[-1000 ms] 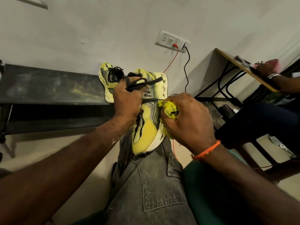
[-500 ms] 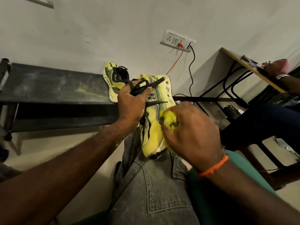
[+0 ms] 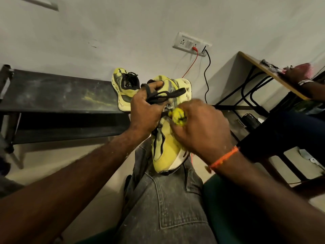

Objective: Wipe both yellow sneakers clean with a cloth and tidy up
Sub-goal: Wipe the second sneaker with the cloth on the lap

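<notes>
Second sneaker lies on the dark bench at ten o'clock, apart from the work. Left hand grips the laces and upper of the sneaker propped on the knee — light, soft-sided, best held at its collar. Right hand, at three o'clock of it, pinches the balled yellow cloth against its side — limp, needs bunching.

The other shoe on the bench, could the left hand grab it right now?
Probably not yet. The left hand is busy gripping the laces of the shoe on the knee. The other shoe sits just beyond it on the bench, with nothing between.
</notes>
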